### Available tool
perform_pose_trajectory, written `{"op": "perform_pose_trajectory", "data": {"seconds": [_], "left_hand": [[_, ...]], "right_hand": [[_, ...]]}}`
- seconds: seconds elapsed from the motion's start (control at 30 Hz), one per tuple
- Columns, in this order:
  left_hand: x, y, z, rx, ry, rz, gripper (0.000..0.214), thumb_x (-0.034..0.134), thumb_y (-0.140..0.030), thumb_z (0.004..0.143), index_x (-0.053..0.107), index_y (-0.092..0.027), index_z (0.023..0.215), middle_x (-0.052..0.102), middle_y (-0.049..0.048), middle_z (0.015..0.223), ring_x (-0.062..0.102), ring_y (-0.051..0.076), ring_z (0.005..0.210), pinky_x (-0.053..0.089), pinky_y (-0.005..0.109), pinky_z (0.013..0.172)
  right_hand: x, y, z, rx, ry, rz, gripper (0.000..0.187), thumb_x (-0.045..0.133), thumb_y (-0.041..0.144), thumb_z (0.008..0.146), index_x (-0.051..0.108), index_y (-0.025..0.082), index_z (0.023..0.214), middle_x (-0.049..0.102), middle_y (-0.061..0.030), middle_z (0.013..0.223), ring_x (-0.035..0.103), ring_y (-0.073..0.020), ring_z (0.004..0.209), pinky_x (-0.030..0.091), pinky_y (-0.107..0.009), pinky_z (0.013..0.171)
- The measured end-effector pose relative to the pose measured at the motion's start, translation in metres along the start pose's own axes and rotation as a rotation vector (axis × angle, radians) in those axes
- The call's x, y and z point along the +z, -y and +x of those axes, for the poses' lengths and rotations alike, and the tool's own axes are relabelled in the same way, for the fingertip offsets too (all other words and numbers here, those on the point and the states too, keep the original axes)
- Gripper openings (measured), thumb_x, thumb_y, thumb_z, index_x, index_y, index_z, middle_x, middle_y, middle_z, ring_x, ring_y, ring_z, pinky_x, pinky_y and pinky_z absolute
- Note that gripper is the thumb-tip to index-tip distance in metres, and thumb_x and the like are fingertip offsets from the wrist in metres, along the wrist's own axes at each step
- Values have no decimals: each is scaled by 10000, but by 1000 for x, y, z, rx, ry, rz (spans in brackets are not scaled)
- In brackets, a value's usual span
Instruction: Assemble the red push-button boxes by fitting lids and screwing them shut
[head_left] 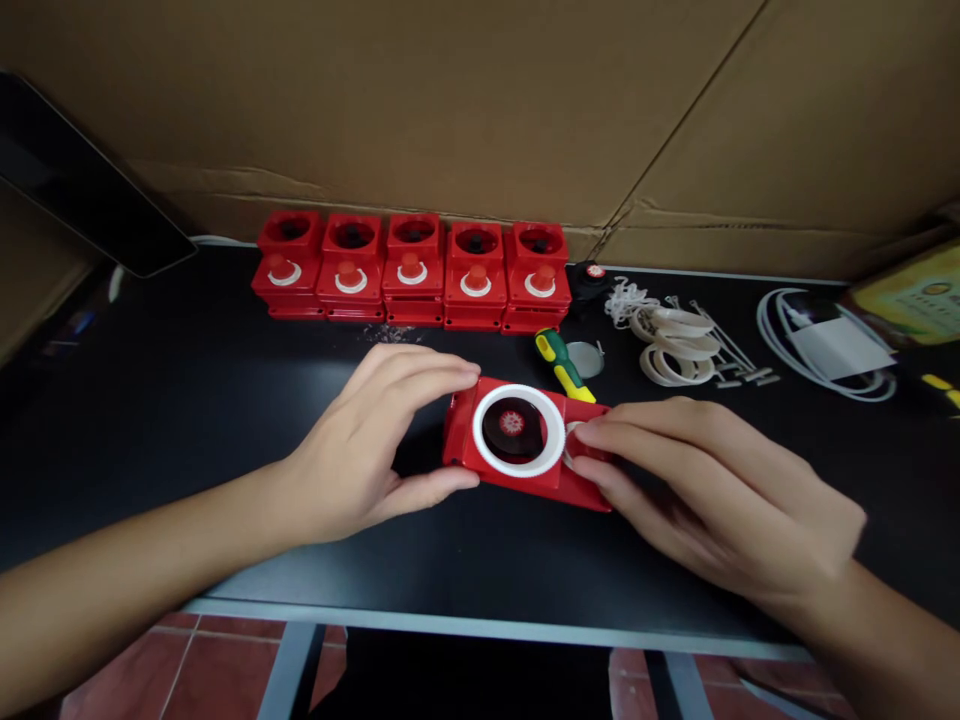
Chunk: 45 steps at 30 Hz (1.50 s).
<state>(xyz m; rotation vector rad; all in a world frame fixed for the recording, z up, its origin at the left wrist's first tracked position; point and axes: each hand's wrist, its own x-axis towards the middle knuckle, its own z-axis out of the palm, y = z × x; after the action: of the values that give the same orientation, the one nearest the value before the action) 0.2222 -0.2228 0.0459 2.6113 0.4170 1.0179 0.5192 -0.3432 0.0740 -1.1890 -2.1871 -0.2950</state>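
Red rectangular plastic housing [517, 487] lies flat at the centre of the frame on the black counter [225, 400]. It carries a wide white toothed ring [518, 392] around a dark well.

The left hand [367, 450] grasps its left end, with the upper fingers [442, 375] on the far edge and the thumb on the near edge. The right hand [720, 490] pinches the right end, and its fingertips [592, 435] touch a small white ring [571, 447] that is mostly hidden beneath them.

To my eye the work at that small ring goes best with the housing flat on the counter. The left grip should brace it against sliding. Pressure should come straight down and evenly, so the ring does not cock to one side. The left fingers are best held off the toothed ring.

A green and yellow screwdriver [562, 365] lies just behind the housing. A row of five similar red housings [412, 270] stands upper centre, and loose white rings [675, 345] lie to the upper right.
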Motion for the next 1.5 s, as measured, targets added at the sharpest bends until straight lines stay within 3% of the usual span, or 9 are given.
{"op": "perform_pose_trajectory", "data": {"seconds": [0.27,0.4,0.67,1.03,1.5], "left_hand": [[2,3,-2,-12,144,11,687,748,-554,1148,496,-138,1633,701,275,1586,672,386,1504,611,613,1236],[0,1,-2,-17,159,13,683,752,-532,1150,483,-157,1654,684,283,1610,673,407,1509,617,649,1224],[1,0,-3,-26,181,42,677,717,-512,1168,501,-85,1648,663,327,1619,660,417,1532,601,621,1267],[2,-2,-3,-64,254,54,583,652,-456,1207,490,-142,1670,663,271,1634,650,400,1549,623,622,1258],[4,-3,-4,-31,245,50,555,682,-384,1189,515,-173,1673,679,256,1620,672,406,1502,652,625,1224]], "right_hand": [[8,-9,1,-28,1,26,184,856,71,1033,793,85,1205,861,-136,1091,834,-210,976,705,-325,928],[9,-10,1,-36,4,48,208,854,60,1027,787,79,1223,860,-149,1112,842,-223,993,710,-337,938],[7,-10,-1,-28,18,43,202,858,67,1029,787,70,1218,859,-157,1116,831,-221,1003,700,-335,946],[12,-15,-3,-26,40,28,189,819,88,1067,769,106,1248,853,-140,1142,817,-218,981,696,-337,904],[13,-16,-6,-25,69,51,202,805,84,1067,754,105,1262,838,-140,1160,817,-231,989,683,-349,907]]}}
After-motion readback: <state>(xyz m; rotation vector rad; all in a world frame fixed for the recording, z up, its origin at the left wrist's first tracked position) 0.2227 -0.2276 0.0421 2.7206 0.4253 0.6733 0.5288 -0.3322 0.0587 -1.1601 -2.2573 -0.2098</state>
